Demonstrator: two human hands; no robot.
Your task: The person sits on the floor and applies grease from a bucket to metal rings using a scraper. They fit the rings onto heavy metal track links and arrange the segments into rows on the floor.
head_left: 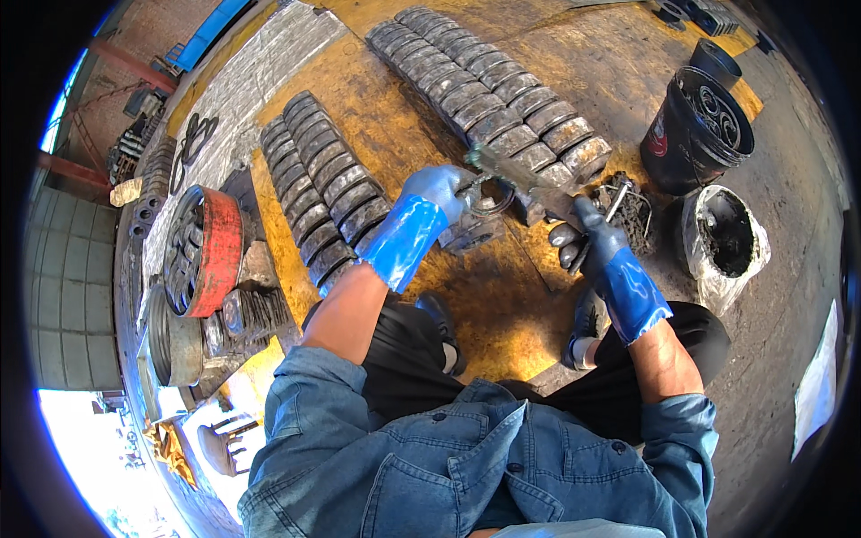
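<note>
My left hand (437, 190), in a blue glove, is closed on a thin dark ring (493, 197) held over the floor. My right hand (594, 238), in a grease-darkened blue glove, has its fingers curled round the end of a flat, blade-like tool (543, 191). The tool reaches left toward the ring; its outline is blurred and its exact kind does not show. Below the ring lies a blocky metal part (471, 235). Beside my right hand sits a dark greasy heap (639, 220) with a silver rod (617, 201) sticking up from it.
Paired rows of round metal parts stretch away ahead (484, 90) and on the left (318, 170). To the right stand a black bucket (664, 134) holding rings and a bag-lined bucket (752, 235) of black grease. A red-rimmed wheel (224, 251) stands at left.
</note>
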